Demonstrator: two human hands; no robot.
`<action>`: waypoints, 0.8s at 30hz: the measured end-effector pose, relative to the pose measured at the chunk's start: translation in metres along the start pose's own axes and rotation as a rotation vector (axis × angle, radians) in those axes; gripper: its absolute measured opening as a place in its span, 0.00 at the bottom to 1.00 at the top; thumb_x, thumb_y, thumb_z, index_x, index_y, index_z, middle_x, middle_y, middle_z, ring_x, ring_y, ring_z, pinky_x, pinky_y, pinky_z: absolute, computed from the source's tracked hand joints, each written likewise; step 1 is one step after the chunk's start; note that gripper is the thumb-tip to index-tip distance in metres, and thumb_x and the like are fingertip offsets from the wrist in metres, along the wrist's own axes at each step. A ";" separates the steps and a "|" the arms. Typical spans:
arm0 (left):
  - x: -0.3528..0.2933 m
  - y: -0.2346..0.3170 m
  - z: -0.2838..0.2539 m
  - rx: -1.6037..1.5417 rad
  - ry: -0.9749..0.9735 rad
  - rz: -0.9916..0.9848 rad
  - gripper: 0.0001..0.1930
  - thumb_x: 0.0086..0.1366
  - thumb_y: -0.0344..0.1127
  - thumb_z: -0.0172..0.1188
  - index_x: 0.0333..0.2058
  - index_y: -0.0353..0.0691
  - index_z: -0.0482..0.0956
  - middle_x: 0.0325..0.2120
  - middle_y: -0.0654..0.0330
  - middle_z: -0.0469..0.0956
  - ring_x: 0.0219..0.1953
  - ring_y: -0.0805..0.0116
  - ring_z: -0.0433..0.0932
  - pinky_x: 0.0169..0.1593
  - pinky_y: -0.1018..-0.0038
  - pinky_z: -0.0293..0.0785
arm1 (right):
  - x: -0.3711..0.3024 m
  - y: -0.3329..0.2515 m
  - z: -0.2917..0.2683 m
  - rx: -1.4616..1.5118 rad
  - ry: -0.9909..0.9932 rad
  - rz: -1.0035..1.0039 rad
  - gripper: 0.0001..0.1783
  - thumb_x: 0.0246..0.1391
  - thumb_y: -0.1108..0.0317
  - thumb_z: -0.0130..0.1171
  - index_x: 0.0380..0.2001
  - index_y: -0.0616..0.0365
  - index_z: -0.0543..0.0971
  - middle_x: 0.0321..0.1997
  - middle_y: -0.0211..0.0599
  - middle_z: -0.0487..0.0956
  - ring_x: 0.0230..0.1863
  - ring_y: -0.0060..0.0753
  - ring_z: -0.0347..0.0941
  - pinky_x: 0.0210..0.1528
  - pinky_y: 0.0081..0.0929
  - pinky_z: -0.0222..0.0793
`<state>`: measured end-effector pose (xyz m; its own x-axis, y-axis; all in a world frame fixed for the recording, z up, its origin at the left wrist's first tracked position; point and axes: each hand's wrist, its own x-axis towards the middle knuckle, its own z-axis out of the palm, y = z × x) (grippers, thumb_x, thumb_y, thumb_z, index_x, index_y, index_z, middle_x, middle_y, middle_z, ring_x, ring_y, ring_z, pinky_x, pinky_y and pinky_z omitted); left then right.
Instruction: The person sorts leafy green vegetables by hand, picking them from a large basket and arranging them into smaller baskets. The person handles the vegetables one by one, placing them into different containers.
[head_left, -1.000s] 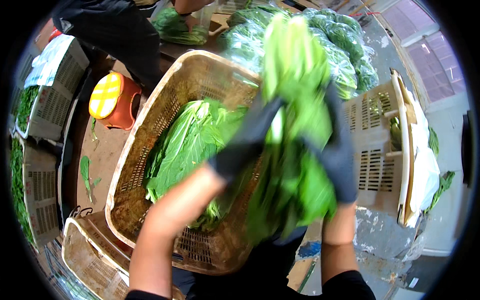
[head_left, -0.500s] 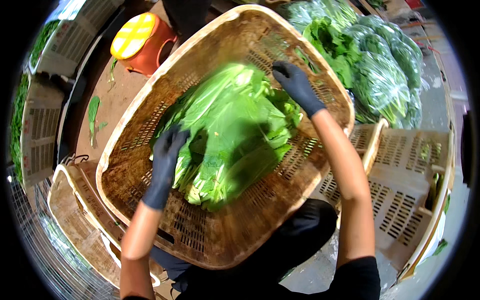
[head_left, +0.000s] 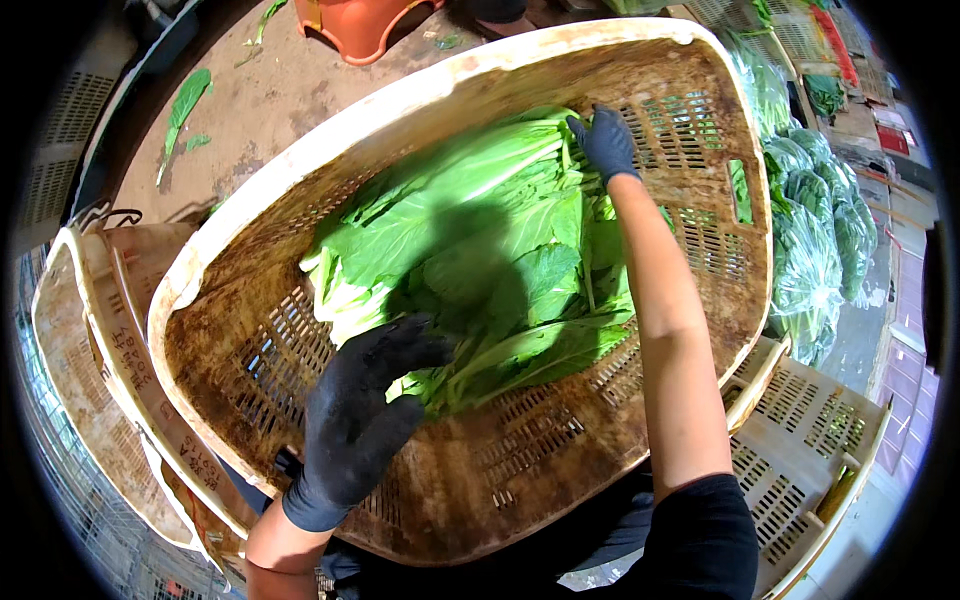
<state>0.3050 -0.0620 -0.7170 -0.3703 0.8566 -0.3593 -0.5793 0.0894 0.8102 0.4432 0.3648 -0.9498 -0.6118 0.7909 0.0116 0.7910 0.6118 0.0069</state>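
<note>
A heap of leafy greens [head_left: 520, 240] with pale stalks lies inside a large, brown-stained plastic basket [head_left: 440, 490] that fills the middle of the view. Both my hands wear black gloves. At the heap's near left corner, my left hand [head_left: 365, 410] is open, thumb and fingers apart, close to the pale stalk ends. My right hand [head_left: 606, 145] rests at the heap's far right end, against the stalks, its fingers partly spread and seemingly not closed round any. A dark shadow falls over the middle of the leaves.
Bagged greens [head_left: 810, 240] sit to the right of the basket. Below them stands a pale slotted crate [head_left: 800, 450]. More stained crates [head_left: 130, 360] are nested at the left. Beyond the basket are an orange stool [head_left: 365, 25] and loose leaves [head_left: 185, 110] on the brown floor.
The greens now lie flatter and more spread out across the basket. My left hand has moved nearer and opened wide. The view has shifted, and the basket appears turned.
</note>
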 end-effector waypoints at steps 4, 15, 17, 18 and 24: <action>0.006 -0.001 0.001 0.106 0.066 -0.109 0.28 0.57 0.35 0.56 0.54 0.27 0.61 0.46 0.44 0.73 0.49 0.54 0.73 0.57 0.63 0.63 | 0.009 -0.032 0.008 0.016 -0.335 0.179 0.43 0.45 0.29 0.49 0.42 0.63 0.77 0.43 0.59 0.75 0.47 0.55 0.72 0.48 0.45 0.67; 0.002 -0.002 0.004 0.092 -0.075 -0.108 0.24 0.60 0.28 0.53 0.56 0.32 0.62 0.47 0.49 0.73 0.51 0.61 0.72 0.55 0.67 0.64 | -0.051 0.036 -0.075 0.664 -0.401 -0.118 0.31 0.37 0.54 0.71 0.38 0.65 0.72 0.37 0.44 0.75 0.39 0.34 0.70 0.44 0.30 0.66; 0.002 -0.008 0.001 0.118 -0.071 -0.109 0.24 0.61 0.27 0.53 0.56 0.33 0.62 0.47 0.51 0.73 0.50 0.62 0.72 0.55 0.68 0.64 | -0.075 0.013 -0.114 0.459 -0.413 -0.075 0.23 0.40 0.60 0.69 0.35 0.63 0.71 0.33 0.41 0.74 0.36 0.33 0.70 0.42 0.30 0.66; 0.002 -0.011 0.000 0.114 -0.082 -0.115 0.21 0.61 0.26 0.54 0.54 0.34 0.64 0.47 0.53 0.73 0.50 0.66 0.72 0.54 0.71 0.65 | -0.085 0.002 -0.145 0.515 -0.376 -0.087 0.21 0.42 0.63 0.67 0.35 0.63 0.71 0.31 0.41 0.74 0.36 0.32 0.70 0.42 0.30 0.65; -0.002 -0.049 0.020 -0.405 -0.210 -0.284 0.22 0.64 0.36 0.55 0.56 0.40 0.63 0.49 0.56 0.70 0.51 0.69 0.69 0.53 0.71 0.67 | -0.213 -0.083 -0.317 0.602 0.133 -0.125 0.12 0.44 0.74 0.61 0.32 0.61 0.71 0.35 0.39 0.74 0.41 0.30 0.71 0.41 0.26 0.69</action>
<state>0.3481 -0.0579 -0.7468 -0.0290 0.9144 -0.4038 -0.8845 0.1647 0.4364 0.5078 0.1414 -0.6354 -0.6639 0.7279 0.1715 0.5498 0.6306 -0.5477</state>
